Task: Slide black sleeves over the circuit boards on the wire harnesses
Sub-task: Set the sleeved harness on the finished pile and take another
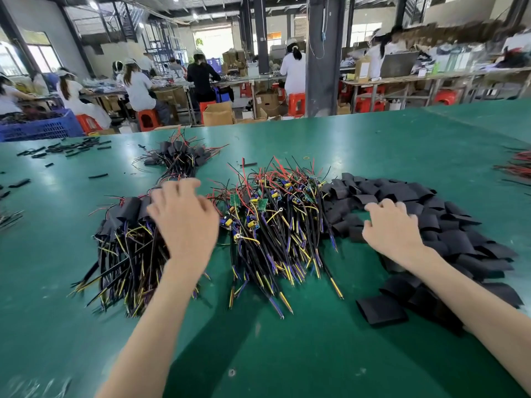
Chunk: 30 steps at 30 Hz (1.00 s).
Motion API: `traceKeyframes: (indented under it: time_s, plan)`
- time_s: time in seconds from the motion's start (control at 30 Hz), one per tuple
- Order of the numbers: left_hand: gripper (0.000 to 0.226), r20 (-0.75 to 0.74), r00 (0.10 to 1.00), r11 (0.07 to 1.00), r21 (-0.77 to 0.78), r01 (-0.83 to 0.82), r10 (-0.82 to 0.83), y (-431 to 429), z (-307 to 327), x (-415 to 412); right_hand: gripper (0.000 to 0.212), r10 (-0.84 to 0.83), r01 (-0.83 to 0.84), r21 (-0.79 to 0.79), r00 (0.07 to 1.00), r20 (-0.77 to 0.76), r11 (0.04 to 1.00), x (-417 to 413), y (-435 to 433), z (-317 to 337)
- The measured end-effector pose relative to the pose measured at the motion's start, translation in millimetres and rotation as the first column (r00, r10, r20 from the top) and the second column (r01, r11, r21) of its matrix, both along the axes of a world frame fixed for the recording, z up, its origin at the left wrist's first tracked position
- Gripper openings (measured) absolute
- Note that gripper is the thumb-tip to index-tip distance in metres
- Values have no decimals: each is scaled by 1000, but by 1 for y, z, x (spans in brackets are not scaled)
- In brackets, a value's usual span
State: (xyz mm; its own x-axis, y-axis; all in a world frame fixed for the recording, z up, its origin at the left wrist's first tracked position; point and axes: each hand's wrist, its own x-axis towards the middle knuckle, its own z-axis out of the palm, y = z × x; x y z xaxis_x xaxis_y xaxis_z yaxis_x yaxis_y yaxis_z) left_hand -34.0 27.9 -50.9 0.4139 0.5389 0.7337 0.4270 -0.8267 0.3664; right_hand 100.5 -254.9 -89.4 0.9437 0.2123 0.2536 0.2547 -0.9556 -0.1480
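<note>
Our left hand [184, 222] spreads its fingers over the done pile [123, 242]; our right hand [390, 229] bends its fingers onto the black sleeves [459, 242], pinching or not we cannot tell; the wire harnesses [273, 225] with bare boards lie between; tangled wires might drag extra ones along.

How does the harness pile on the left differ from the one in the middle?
The left pile has black sleeves over its top ends; the middle pile shows bare green boards with yellow and blue parts. The left hand is over the left pile; the middle pile lies to its right, with no hand on it. Both lie on the green table, wire tips pointing toward the person.
</note>
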Motion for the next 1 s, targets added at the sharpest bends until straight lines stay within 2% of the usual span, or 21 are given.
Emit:
traceKeyframes:
  time_s: [0.1, 0.2, 0.27, 0.37, 0.5, 0.6, 0.67, 0.83, 0.9, 1.0]
  plan:
    - [27, -93, 964, 968, -53, 245, -249, -41, 3, 37, 43, 14, -22, -69, 994, -109, 997, 5, -4, -7]
    - [31, -233, 884, 914, -86, 397, -405, -73, 3, 88, 43, 87, -94, -90, 993, -80, 992, 4, -3, -12]
    - [33, -365, 833, 899, -32, 436, -416, -84, 4, 122, 43, 152, -154, -75, 988, -30, 985, 3, 0, -13]
    - [36, -577, 713, 874, -5, 486, -399, -94, 5, 165, 41, 241, -241, 26, 970, 20, 970, 0, 4, -11]
    - [44, -748, 553, 885, -99, 455, -368, -98, 6, 202, 33, 308, -313, 59, 948, 76, 948, -1, 6, -10]
    - [46, -845, 414, 904, -171, 392, -339, -99, 3, 212, 33, 328, -331, 58, 943, 57, 942, 0, 3, -8]
    - [43, -832, 433, 905, -175, 388, -347, -103, 0, 213, 34, 329, -331, 72, 943, 38, 941, 1, 3, -8]
    - [24, -637, 644, 872, -93, 481, -424, -112, -4, 203, 49, 391, -392, -8, 920, -20, 920, 0, 3, -10]
    - [23, -482, 686, 830, -191, 524, -545, -114, -4, 197, 52, 410, -411, -48, 912, -30, 910, 0, 3, -13]
    - [32, -150, 690, 683, -392, 616, -708, -118, 10, 187, 47, 423, -424, -48, 906, -23, 905, 2, 4, -13]
